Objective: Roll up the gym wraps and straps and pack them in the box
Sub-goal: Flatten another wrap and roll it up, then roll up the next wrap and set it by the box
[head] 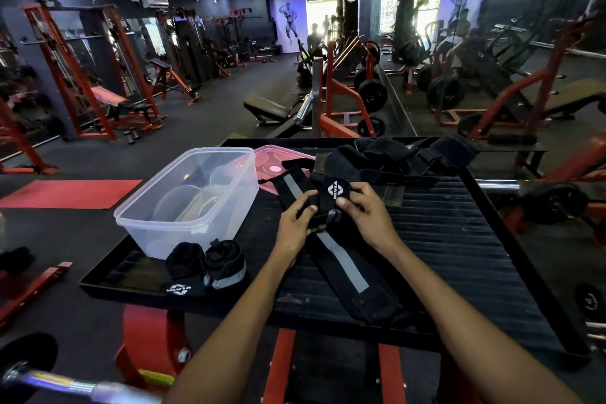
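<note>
- Nearest the camera, a long black fabric wrap with a grey centre stripe (344, 259) lay flat on the black ribbed metal platform (459, 239), running from below the wrists up to the fingers.
- The left hand (295, 220) had its fingers curled over the wrap's upper end, thumb and fingertips pinching the partly rolled fabric.
- The right hand (364, 210) gripped the same end from the other side, its thumb pressed just beneath a black tab with a white logo (337, 190) that stood up between the two sets of fingers.
- Left of the left fingers and nearer the platform's front edge, two rolled black wraps (206, 267) sat side by side, touching, one showing a white logo and one a grey band.
- Just beyond those rolls, well left of the fingers, stood a clear rectangular plastic box (190, 203), open at the top, with no wrap visible inside.
- Past the box, beyond the left fingers, a pink translucent plastic lid (278, 161) lay flat, partly under another black striped wrap (292, 184).
- Farthest, beyond the right fingers, a loose pile of black straps and wraps (393, 154) rested at the platform's back edge.
</note>
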Demonstrator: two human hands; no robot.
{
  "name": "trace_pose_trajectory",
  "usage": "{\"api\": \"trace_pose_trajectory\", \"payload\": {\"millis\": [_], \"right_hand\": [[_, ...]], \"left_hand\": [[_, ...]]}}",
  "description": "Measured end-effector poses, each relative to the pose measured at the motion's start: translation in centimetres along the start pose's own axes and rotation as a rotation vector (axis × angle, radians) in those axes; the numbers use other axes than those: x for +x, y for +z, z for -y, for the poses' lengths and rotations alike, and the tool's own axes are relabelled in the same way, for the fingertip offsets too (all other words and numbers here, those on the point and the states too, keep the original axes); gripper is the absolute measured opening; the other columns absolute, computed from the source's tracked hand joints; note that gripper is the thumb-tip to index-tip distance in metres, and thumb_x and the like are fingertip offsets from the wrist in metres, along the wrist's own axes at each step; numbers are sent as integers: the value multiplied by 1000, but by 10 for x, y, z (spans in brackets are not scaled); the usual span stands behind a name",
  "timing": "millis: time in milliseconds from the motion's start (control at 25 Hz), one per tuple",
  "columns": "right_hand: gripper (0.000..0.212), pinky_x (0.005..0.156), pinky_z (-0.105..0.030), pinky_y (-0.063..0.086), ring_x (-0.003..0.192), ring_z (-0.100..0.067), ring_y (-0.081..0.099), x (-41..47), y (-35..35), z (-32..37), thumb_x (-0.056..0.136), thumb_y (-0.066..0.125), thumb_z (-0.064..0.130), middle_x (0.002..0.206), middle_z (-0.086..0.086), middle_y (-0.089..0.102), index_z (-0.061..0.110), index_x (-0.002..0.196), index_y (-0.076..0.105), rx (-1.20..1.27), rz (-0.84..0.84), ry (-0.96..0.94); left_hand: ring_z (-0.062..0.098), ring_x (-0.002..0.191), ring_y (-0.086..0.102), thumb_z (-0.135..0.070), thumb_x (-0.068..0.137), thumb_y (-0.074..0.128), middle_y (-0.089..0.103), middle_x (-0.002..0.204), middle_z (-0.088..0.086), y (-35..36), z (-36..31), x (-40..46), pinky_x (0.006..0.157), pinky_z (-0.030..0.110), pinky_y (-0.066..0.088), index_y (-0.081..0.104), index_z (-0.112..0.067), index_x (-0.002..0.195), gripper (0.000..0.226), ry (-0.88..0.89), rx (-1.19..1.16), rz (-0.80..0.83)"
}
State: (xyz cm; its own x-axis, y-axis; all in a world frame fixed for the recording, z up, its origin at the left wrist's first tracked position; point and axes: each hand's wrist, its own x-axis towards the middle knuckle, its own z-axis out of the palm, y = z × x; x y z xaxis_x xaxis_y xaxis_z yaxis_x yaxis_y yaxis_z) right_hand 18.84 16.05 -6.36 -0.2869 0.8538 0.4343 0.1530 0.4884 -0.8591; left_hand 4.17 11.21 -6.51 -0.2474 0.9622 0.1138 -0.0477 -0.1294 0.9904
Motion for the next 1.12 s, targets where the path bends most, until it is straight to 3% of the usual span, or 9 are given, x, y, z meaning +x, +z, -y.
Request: {"api": "trace_pose_trajectory", "payload": {"millis": [160,240,360,480,600,760,920,1000,1120], "right_hand": [[16,79,-3,38,96,13,48,-2,4,3,90,60,12,113,0,46,-1,96,68,-18,-136,28],[15,79,-9,41,100,4,50,-2,5,1,88,62,11,116,-2,46,2,101,63,-9,-158,36],[38,87,-11,45,106,-8,50,-3,2,5,88,59,5,119,-2,43,29,116,52,78,-93,57],[26,82,-3,38,103,-9,48,-3,4,7,94,45,7,113,-7,43,16,107,66,-40,-20,98],[29,81,-15,38,99,-14,50,-1,3,4,96,39,15,108,-8,46,9,96,68,-45,-8,244],[19,77,-6,39,90,-6,55,2,0,9,93,49,14,98,-1,57,11,98,67,101,24,273],[19,73,-26,49,89,-16,60,-5,0,14,85,66,14,96,-3,62,16,102,60,469,155,351],[25,76,-26,50,90,-17,61,-9,2,17,81,71,16,97,-4,63,14,104,62,381,200,318],[36,82,-14,47,94,-9,60,-14,13,33,78,75,19,102,1,64,15,110,61,142,270,180]], "left_hand": [[8,82,66,-1,94,42,66,97,-1,4,-5,-5,71,27,58,62,-24,104,32,65,95,47],[1,79,67,2,94,43,66,92,-7,4,-7,-8,67,20,56,62,-22,104,32,89,128,61],[-3,83,66,5,92,45,65,100,-6,3,-6,-10,71,15,53,59,-14,114,33,127,184,85],[-3,97,61,6,90,47,61,112,-5,3,-4,-9,86,15,49,54,-19,125,44,165,227,105],[-6,99,60,5,91,47,61,117,-4,5,-3,-10,85,12,48,58,-18,120,39,170,293,157],[7,90,65,2,95,41,59,111,2,9,-5,-12,76,25,58,59,-14,112,29,15,88,105],[22,99,62,-3,98,32,55,118,11,3,-15,-24,80,32,58,52,-14,113,27,-134,-66,56],[22,109,58,-7,98,34,54,125,10,-2,-21,-43,87,32,54,49,-19,117,27,-97,212,40],[21,126,47,-19,97,40,46,141,2,-17,-26,-81,101,33,40,38,-19,138,41,80,846,-113]]}}
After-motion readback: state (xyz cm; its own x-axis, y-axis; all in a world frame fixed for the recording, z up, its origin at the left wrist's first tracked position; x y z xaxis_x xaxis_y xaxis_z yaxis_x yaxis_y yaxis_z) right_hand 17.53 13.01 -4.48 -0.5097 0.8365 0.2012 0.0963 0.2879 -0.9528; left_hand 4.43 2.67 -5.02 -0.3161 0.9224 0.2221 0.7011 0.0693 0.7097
